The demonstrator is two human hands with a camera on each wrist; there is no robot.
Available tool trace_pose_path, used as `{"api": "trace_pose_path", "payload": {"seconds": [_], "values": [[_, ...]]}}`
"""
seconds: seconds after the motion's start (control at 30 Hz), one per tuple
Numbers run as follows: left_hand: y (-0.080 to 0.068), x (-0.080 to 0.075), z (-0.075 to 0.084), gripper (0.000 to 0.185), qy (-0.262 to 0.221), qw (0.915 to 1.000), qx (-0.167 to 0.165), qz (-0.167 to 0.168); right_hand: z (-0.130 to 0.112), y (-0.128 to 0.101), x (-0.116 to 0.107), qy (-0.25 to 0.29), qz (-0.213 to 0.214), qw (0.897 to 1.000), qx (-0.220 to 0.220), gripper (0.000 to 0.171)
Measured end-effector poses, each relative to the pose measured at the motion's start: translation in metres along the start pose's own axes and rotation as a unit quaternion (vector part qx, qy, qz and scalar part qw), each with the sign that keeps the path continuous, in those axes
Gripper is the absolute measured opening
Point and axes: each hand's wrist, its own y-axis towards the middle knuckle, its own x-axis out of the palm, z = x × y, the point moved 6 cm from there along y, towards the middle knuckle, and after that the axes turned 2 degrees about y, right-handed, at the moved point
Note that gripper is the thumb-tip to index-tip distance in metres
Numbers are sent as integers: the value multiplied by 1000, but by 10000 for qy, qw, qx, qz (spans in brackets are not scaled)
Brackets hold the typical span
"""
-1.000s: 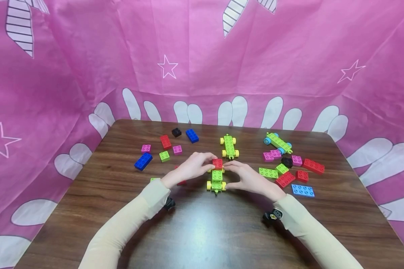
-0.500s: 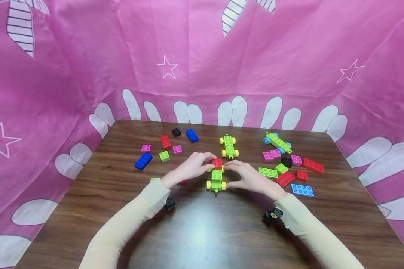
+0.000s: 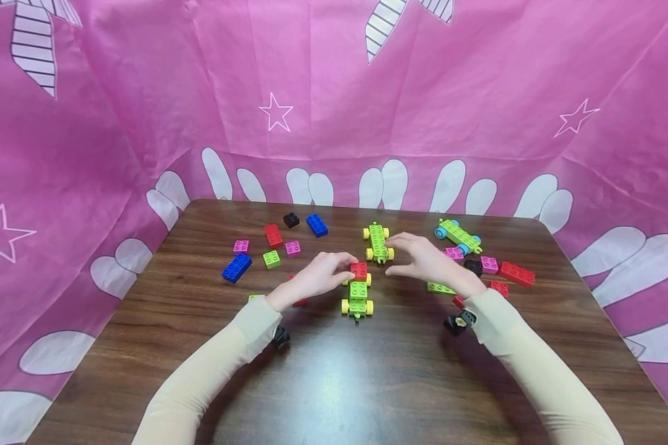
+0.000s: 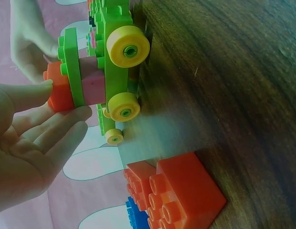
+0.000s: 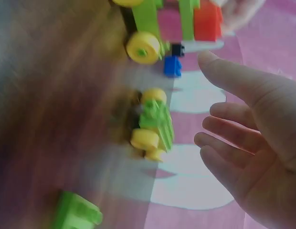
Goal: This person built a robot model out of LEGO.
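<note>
My left hand (image 3: 323, 276) pinches a red brick (image 4: 60, 90) between thumb and fingers. This brick tops a stack: beneath it come a green brick (image 4: 73, 67), a pink brick (image 4: 92, 81) and a green wheeled base (image 3: 359, 307) with yellow wheels. The base stands on the table in front of me. My right hand (image 3: 425, 264) is raised with thumb and fingers spread, holding nothing. It is nearest to a second yellow-wheeled green base (image 3: 377, 238) behind the stack, and its fingertips overlap that base's near wheel in the head view.
Loose bricks lie on the left, among them a blue one (image 3: 237, 267), a red one (image 3: 273, 235) and a black one (image 3: 291, 220). On the right are pink, black and red bricks (image 3: 518, 273), partly behind my right arm. A blue-wheeled base (image 3: 459, 235) stands behind them.
My right hand has left the side of the stack and moved back and to the right, rising towards the second base. The left hand stays on the red brick.
</note>
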Motion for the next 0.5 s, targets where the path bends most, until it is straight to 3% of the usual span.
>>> {"api": "trace_pose_path", "payload": {"seconds": [0.17,0.5], "values": [[0,0,-1,34,-24,10000,22,14,19,18,-5,-130,-104,9996,210,49],[1,0,-1,34,-57,10000,24,-16,46,41,7,-232,-362,9986,319,42]]}}
